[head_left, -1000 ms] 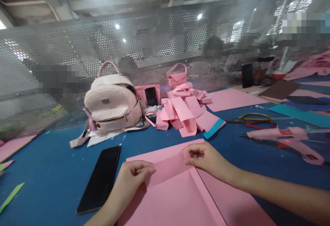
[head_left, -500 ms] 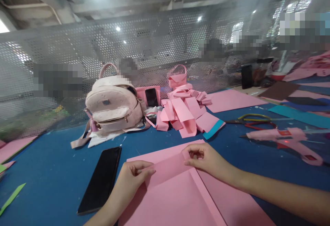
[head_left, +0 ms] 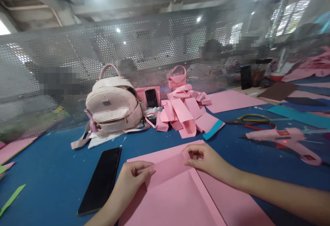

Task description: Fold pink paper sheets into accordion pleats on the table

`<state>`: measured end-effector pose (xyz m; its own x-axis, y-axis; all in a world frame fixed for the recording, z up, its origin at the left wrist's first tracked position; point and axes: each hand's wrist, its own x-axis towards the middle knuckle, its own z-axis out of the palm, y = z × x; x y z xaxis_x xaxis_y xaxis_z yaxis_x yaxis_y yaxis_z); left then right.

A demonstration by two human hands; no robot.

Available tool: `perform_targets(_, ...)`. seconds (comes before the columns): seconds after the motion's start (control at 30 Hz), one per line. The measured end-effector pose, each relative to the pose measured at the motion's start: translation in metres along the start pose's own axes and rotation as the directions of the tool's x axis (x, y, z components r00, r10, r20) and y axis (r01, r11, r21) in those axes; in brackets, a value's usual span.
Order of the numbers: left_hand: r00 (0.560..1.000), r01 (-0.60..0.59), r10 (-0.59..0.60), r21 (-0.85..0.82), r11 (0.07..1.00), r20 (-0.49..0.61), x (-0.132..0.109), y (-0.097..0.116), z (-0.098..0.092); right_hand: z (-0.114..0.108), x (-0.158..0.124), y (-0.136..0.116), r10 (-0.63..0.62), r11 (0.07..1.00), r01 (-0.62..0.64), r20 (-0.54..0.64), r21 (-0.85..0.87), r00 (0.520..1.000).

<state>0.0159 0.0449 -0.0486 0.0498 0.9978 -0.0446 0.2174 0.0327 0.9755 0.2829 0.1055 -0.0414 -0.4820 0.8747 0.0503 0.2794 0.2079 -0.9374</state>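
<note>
A folded sheet of pink paper [head_left: 170, 198] lies in front of me, its far flap raised and its right edge creased into a narrow strip. My left hand [head_left: 136, 178] pinches the flap's left end between thumb and fingers. At the flap's right end, my right hand [head_left: 199, 155] has its thumb and fingertips closed on the paper. Beneath the folded piece is a larger flat pink sheet [head_left: 229, 198], showing at the back and on the right. A black phone [head_left: 100, 181] lies just left of my left hand.
On the blue table [head_left: 51, 171], a pink glue gun [head_left: 286, 138] with a small red light lies right, near scissors [head_left: 252, 120]. Behind my hands are a pale backpack [head_left: 114, 105] and a heap of pink paper pieces [head_left: 180, 110]. A perforated metal screen [head_left: 154, 40] stands beyond.
</note>
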Motion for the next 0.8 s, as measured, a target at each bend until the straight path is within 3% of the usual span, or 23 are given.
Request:
perform_targets(0.33, 0.993, -0.091, 0.096, 0.075, 0.993, -0.066, -0.003, 0.006, 0.001, -0.002, 0.004, 0.004, 0.011, 1.0, -0.01, -0.046, 0.026, 0.999)
perform_targets(0.47, 0.987, -0.129, 0.139, 0.107, 0.986, -0.085, -0.006, 0.007, 0.001, -0.005, 0.003, 0.003, -0.058, 0.988, 0.061, 0.023, -0.142, 0.998)
perform_targets(0.6, 0.979, -0.178, 0.19, 0.137, 0.974, -0.077, -0.008, 0.006, 0.001, -0.008, 0.001, 0.004, -0.159, 0.913, 0.189, 0.111, -0.363, 0.981)
perform_targets(0.8, 0.958, -0.281, 0.288, 0.197, 0.939, -0.007, -0.011, 0.005, -0.003, -0.009, -0.005, -0.001, -0.239, 0.838, 0.301, 0.19, -0.455, 0.952)
